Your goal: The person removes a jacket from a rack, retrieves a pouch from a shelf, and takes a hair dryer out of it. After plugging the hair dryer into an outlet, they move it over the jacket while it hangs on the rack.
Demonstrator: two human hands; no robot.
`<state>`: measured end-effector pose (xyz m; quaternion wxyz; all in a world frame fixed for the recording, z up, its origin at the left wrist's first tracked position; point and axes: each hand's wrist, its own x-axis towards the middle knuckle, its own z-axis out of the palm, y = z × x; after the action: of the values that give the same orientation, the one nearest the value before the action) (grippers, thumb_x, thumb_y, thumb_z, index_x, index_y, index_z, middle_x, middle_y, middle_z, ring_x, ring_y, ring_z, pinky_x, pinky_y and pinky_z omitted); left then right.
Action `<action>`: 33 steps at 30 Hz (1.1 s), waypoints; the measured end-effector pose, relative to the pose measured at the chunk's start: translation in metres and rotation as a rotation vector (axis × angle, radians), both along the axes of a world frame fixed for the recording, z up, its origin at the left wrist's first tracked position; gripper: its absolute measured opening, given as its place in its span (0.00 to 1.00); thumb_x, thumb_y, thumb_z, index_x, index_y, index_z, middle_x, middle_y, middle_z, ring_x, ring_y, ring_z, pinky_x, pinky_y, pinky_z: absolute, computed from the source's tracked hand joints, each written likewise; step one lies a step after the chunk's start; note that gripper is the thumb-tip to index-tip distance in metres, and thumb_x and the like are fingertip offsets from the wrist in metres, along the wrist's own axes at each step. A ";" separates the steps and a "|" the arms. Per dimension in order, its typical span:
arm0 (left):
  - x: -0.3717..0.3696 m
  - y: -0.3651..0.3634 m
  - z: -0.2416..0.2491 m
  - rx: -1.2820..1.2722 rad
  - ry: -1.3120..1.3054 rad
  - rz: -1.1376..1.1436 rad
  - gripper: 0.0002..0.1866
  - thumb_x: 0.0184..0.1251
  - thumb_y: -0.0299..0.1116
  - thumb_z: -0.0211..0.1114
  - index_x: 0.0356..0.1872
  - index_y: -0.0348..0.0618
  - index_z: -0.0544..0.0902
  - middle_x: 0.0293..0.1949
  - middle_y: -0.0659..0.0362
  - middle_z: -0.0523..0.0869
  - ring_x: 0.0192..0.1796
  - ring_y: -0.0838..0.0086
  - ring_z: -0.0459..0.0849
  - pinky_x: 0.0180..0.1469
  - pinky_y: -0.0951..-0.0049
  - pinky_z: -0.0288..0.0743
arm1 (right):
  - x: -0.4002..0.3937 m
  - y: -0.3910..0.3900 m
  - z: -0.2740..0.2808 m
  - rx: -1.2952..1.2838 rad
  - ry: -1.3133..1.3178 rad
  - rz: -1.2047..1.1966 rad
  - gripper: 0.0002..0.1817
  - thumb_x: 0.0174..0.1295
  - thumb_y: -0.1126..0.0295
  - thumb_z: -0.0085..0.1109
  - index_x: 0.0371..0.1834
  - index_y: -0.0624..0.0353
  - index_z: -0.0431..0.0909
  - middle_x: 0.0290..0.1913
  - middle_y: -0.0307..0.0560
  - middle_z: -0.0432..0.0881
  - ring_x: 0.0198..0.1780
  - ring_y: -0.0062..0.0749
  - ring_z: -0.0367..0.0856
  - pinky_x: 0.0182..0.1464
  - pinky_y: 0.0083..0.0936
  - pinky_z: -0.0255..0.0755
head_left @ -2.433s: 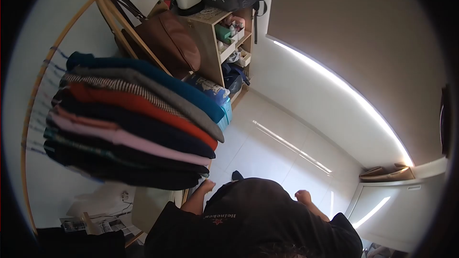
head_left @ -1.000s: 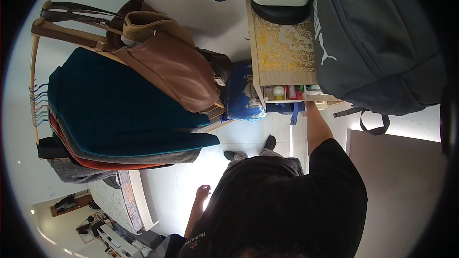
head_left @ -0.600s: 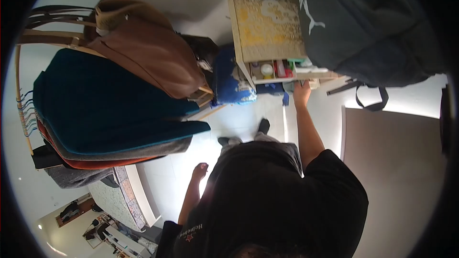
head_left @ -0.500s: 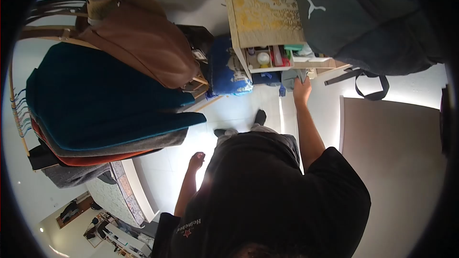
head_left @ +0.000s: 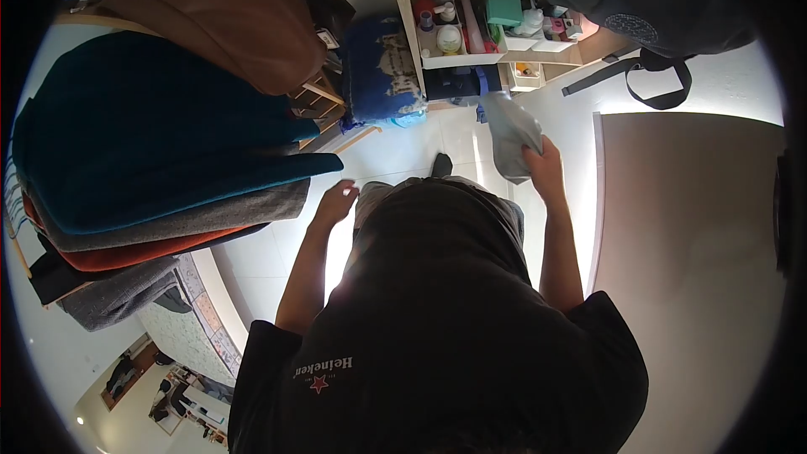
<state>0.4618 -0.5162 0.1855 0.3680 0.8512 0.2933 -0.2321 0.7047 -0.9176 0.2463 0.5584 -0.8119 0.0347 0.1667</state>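
Note:
My right hand [head_left: 545, 170] grips a limp grey cloth item [head_left: 511, 139] by its lower right edge. The cloth hangs up and to the left of my fingers, over the floor and below the drawers. My left hand [head_left: 338, 200] is lifted beside my left hip with its fingers curled; what they hold, if anything, does not show. It is closest to the sleeve of a hanging teal coat [head_left: 168, 143].
Ahead, an open drawer [head_left: 466, 59] holds bottles, jars and a green box. Under it is an open lower compartment [head_left: 454, 82]. A brown bag [head_left: 218, 17] and several garments hang left. A dark bag with straps [head_left: 647, 0] hangs right, above a beige panel [head_left: 689, 244].
My right hand has drawn the grey cloth away from the lower compartment towards me. My left hand has risen. The view has tipped down, and more of the upper drawer's contents shows.

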 end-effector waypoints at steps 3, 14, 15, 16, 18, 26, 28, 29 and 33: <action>0.049 -0.014 0.025 -0.060 -0.129 -0.039 0.23 0.70 0.45 0.63 0.59 0.42 0.80 0.53 0.47 0.87 0.54 0.54 0.86 0.59 0.62 0.77 | 0.001 0.007 0.031 -0.048 0.031 0.234 0.13 0.57 0.71 0.58 0.42 0.68 0.80 0.32 0.50 0.84 0.36 0.30 0.81 0.42 0.31 0.74; 0.116 -0.065 0.159 -0.038 -0.540 -0.388 0.51 0.50 0.41 0.81 0.76 0.46 0.62 0.71 0.48 0.71 0.74 0.53 0.67 0.74 0.58 0.63 | -0.005 0.103 0.106 -0.019 -0.277 0.888 0.13 0.49 0.74 0.58 0.38 0.67 0.76 0.33 0.62 0.79 0.36 0.55 0.79 0.43 0.39 0.73; 0.116 -0.067 0.162 -0.030 -0.555 -0.420 0.58 0.44 0.41 0.84 0.77 0.46 0.58 0.74 0.48 0.67 0.77 0.51 0.62 0.76 0.56 0.59 | -0.004 0.109 0.106 -0.040 -0.338 0.947 0.15 0.46 0.74 0.59 0.39 0.67 0.77 0.35 0.64 0.79 0.39 0.61 0.78 0.44 0.41 0.73; 0.117 -0.069 0.166 -0.037 -0.555 -0.413 0.58 0.44 0.41 0.84 0.77 0.46 0.58 0.74 0.48 0.67 0.77 0.51 0.62 0.76 0.56 0.59 | -0.002 0.116 0.106 -0.046 -0.334 0.954 0.15 0.46 0.74 0.59 0.39 0.67 0.77 0.35 0.64 0.79 0.39 0.61 0.78 0.44 0.41 0.73; 0.118 -0.073 0.170 0.011 -0.608 -0.447 0.57 0.44 0.41 0.83 0.77 0.46 0.59 0.73 0.48 0.67 0.76 0.50 0.62 0.77 0.56 0.58 | 0.001 0.129 0.108 -0.006 -0.385 1.045 0.15 0.45 0.75 0.60 0.39 0.67 0.77 0.34 0.63 0.79 0.39 0.60 0.79 0.43 0.42 0.73; 0.105 -0.078 0.155 0.033 -0.611 -0.248 0.29 0.46 0.39 0.80 0.48 0.36 0.79 0.46 0.50 0.80 0.53 0.52 0.78 0.56 0.59 0.73 | 0.022 0.164 0.118 -0.012 -0.250 1.303 0.15 0.50 0.68 0.68 0.39 0.65 0.79 0.32 0.57 0.82 0.35 0.49 0.82 0.41 0.35 0.74; 0.091 -0.081 0.147 0.042 -0.694 -0.219 0.27 0.50 0.39 0.78 0.47 0.36 0.77 0.44 0.49 0.79 0.50 0.51 0.77 0.54 0.58 0.73 | 0.038 0.166 0.104 0.453 -0.031 1.028 0.16 0.56 0.65 0.67 0.44 0.63 0.81 0.37 0.53 0.84 0.36 0.41 0.82 0.44 0.30 0.76; 0.085 -0.082 0.145 0.050 -0.708 -0.142 0.26 0.50 0.38 0.77 0.46 0.35 0.76 0.43 0.48 0.79 0.50 0.51 0.77 0.53 0.58 0.73 | 0.052 0.167 0.104 0.320 -0.154 0.854 0.15 0.60 0.67 0.64 0.48 0.63 0.81 0.40 0.52 0.85 0.41 0.37 0.83 0.47 0.27 0.76; 0.072 -0.080 0.131 0.080 -0.696 0.027 0.26 0.52 0.38 0.76 0.46 0.33 0.73 0.42 0.43 0.78 0.49 0.49 0.77 0.52 0.57 0.72 | 0.126 0.176 0.078 -0.162 -0.576 0.289 0.17 0.68 0.68 0.56 0.55 0.66 0.79 0.46 0.59 0.85 0.49 0.42 0.85 0.52 0.30 0.77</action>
<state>0.5335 -0.5960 0.3166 0.4154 0.8892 0.1702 0.0887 0.8305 -0.7414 0.3240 0.4493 -0.8640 -0.2271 0.0044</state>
